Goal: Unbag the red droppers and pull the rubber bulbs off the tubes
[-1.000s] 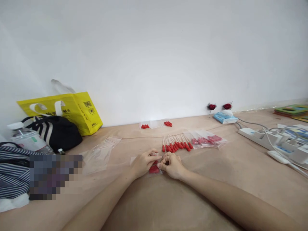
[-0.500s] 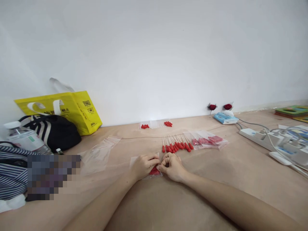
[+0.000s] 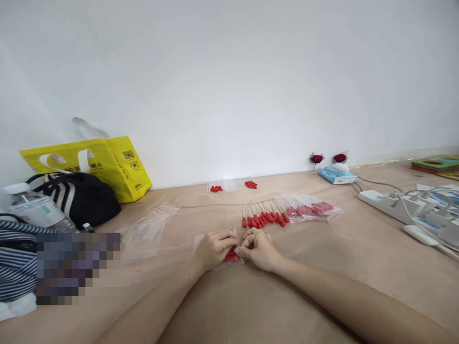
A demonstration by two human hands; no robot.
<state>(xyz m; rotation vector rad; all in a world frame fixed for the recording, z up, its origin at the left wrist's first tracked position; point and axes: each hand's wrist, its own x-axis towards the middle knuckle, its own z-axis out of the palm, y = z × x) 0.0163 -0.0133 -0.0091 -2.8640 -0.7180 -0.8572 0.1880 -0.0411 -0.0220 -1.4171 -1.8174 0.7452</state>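
Both hands meet over a small clear zip bag [image 3: 241, 261] with red pieces [image 3: 231, 256] inside, lying on the brown table covering. My left hand [image 3: 214, 248] pinches the bag from the left, fingers curled. From the right, my right hand [image 3: 261, 248] pinches it too, thumb against fingertips. The hands hide most of the bag's upper part. Just beyond them lies a row of red-tipped sticks [image 3: 263, 217], tips toward me. Right of the sticks, filled clear bags [image 3: 310, 209] with red pieces overlap.
Empty clear bags [image 3: 150, 234] lie at left. Two heaps of red pieces [image 3: 216, 188] rest by the wall. A yellow bag [image 3: 132, 167], black bag [image 3: 93, 200] and plastic bottle [image 3: 39, 210] stand left. A tissue pack [image 3: 337, 175] and power strip [image 3: 387, 205] lie right.
The view has shifted very slightly. Both hands stay pinched at the bag, with hardly any movement.
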